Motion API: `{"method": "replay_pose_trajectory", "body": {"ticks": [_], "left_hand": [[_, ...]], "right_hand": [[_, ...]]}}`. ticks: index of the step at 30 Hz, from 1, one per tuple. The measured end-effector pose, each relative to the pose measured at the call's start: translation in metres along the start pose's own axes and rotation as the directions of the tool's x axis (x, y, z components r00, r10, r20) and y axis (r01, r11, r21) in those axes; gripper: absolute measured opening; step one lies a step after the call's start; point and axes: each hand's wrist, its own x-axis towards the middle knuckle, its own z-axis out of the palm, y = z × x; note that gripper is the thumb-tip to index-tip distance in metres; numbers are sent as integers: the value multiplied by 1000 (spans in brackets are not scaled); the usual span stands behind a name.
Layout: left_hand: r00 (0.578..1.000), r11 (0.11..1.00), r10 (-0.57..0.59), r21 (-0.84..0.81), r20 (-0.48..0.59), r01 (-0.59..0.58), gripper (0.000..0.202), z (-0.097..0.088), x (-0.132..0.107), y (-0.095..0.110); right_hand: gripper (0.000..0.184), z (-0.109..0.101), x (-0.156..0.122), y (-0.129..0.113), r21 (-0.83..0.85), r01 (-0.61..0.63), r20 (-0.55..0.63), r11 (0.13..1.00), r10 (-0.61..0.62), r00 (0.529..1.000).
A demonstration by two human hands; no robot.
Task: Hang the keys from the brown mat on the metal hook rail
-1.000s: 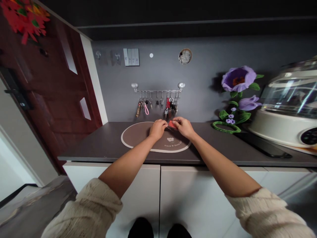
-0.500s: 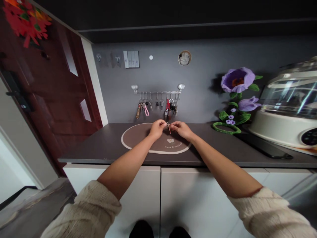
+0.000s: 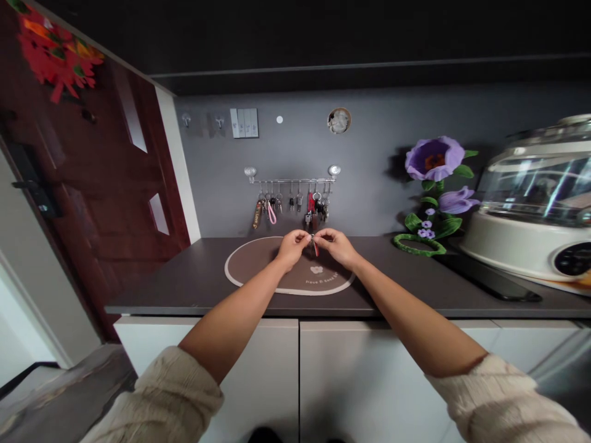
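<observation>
My left hand [image 3: 292,248] and right hand [image 3: 337,246] meet in front of me, the fingers of both closed in a tight pinch around a small metal key ring [image 3: 313,237], with a thin red fob [image 3: 316,248] hanging below it. The item is too small to show exactly how each hand grips it. Holding it from both sides seems to steady the ring, perhaps so that it can be worked on.

My hands hover above an oval brown place mat [image 3: 258,264] with a cream border, which lies on a dark grey surface [image 3: 184,274]. Straight ahead, a metal key rail [image 3: 292,181] is fixed to the grey wall, and its hooks keep bunches of keys [image 3: 318,206] apart so that each hangs freely. Among them are a pink loop strap [image 3: 272,214] and a brown fob [image 3: 257,215].

To the right, a purple artificial flower [image 3: 434,159] stands near a cream appliance [image 3: 517,246] with a clear domed lid. A red-brown door [image 3: 115,197] is on the left, and white cabinet doors [image 3: 369,381] are below my cream knit sleeves [image 3: 180,397].
</observation>
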Motion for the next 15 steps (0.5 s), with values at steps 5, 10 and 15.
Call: {"method": "replay_pose_trajectory", "body": {"ticks": [5, 10, 15], "left_hand": [[1000, 1000, -24, 5, -10, 24, 21, 2, -2, 5], [998, 997, -52, 50, -46, 55, 28, 2, -4, 6], [996, 994, -42, 93, -84, 50, 26, 1, -2, 0]], "right_hand": [[26, -2, 0, 2, 27, 30, -10, 999, -30, 999], [29, -4, 0, -3, 117, -3, -49, 993, 9, 999], [33, -10, 2, -3, 304, -45, -131, 952, 89, 987]]}}
